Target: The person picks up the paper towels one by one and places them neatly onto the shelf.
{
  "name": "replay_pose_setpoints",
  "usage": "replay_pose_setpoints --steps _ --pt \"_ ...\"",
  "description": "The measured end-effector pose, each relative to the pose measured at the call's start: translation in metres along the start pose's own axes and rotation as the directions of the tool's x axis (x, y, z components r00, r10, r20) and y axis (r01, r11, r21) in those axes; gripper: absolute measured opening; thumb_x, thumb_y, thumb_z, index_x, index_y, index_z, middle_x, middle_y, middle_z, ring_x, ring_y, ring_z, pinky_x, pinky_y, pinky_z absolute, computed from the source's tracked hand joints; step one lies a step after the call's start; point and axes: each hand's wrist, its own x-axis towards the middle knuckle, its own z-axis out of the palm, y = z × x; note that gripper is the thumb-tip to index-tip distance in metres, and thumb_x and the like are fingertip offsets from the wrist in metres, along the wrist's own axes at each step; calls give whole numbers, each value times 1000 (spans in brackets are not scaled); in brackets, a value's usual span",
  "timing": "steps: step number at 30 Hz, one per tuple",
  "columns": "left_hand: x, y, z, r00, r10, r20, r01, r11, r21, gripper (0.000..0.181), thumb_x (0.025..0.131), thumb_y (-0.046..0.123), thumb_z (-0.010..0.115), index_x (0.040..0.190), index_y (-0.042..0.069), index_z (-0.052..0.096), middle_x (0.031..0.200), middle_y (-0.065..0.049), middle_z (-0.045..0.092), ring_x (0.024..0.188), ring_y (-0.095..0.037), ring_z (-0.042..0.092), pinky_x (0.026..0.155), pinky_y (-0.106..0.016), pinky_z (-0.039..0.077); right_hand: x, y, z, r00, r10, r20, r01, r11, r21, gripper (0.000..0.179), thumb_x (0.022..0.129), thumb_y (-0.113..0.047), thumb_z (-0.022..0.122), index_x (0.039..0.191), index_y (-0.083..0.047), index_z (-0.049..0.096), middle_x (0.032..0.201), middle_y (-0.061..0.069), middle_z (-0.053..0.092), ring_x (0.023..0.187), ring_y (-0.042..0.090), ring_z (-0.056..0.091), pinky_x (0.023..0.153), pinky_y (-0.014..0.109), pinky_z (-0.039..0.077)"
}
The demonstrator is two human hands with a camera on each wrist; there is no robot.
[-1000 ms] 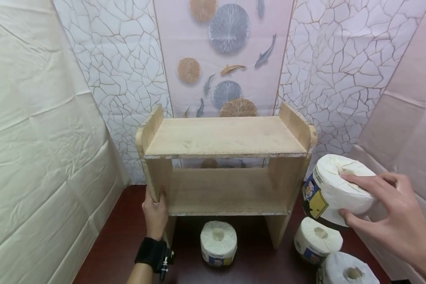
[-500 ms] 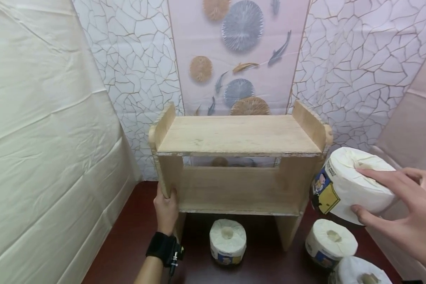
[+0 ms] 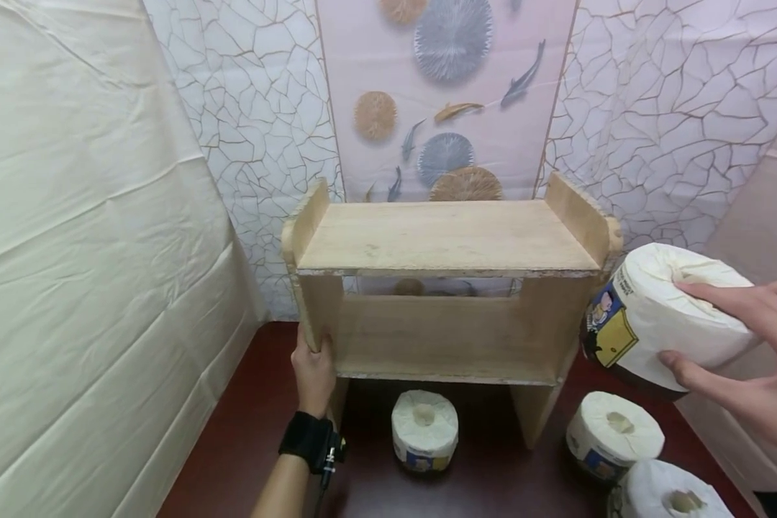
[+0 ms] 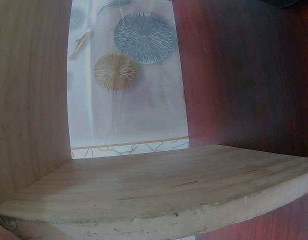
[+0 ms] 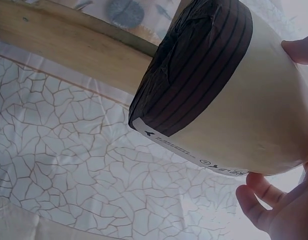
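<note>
In the head view my left hand [image 3: 315,370] grips the left side panel of a pale wooden shelf [image 3: 450,234]. Its shelf board [image 4: 144,190] fills the lower part of the left wrist view. My right hand [image 3: 757,352] holds a paper-wrapped toilet roll [image 3: 647,316] in the air beside the shelf's right side. The thumb presses its side, and a finger lies over the hole on top. In the right wrist view the held roll shows a dark, striped lower end, with fingertips [image 5: 264,190] at its side.
Another toilet roll [image 3: 424,432] stands under the shelf's lower board. Two more rolls, one nearer [image 3: 670,493] and one behind it [image 3: 615,435], stand right of the shelf. Everything rests on a dark red tabletop [image 3: 233,432]. Pale cloth walls [image 3: 103,288] enclose both sides.
The head view has turned a little left, so the shelf and rolls sit further right. My right hand has lifted the held toilet roll slightly. The left hand keeps its grip on the shelf.
</note>
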Motion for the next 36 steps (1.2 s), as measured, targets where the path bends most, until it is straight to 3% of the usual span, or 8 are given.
replay_pose_setpoints --steps 5,13,30,36 --pt "1 2 2 1000 0 8 0 1000 -7 43 106 11 65 148 5 58 125 -24 71 92 -32 73 69 -52 57 6 -3 -3 1000 6 -3 -6 1000 1 99 81 -86 61 130 -1 73 124 -48 49 117 -13 37 102 12 22" --pt "1 1 1 1000 -10 -1 10 1000 -1 42 106 12 65 147 5 58 128 -24 71 103 -32 72 76 -57 58 15 -9 -5 1000 12 -5 -12 1000 -25 102 78 -88 59 131 -1 72 116 -46 45 110 -15 35 94 13 21" --pt "1 2 1 999 -32 15 32 999 -12 46 107 15 65 151 8 55 132 -23 69 108 -34 72 77 -58 58 34 -21 -6 998 -61 -1 61 997 -43 97 81 -86 61 125 0 75 119 -52 46 113 -13 35 99 14 21" --pt "1 3 1 999 -30 16 31 1000 -7 46 107 16 64 151 8 55 133 -23 69 109 -35 72 78 -58 59 39 -23 -7 999 -53 13 53 998 -21 100 79 -90 60 128 -4 75 122 -51 48 115 -12 37 99 13 22"
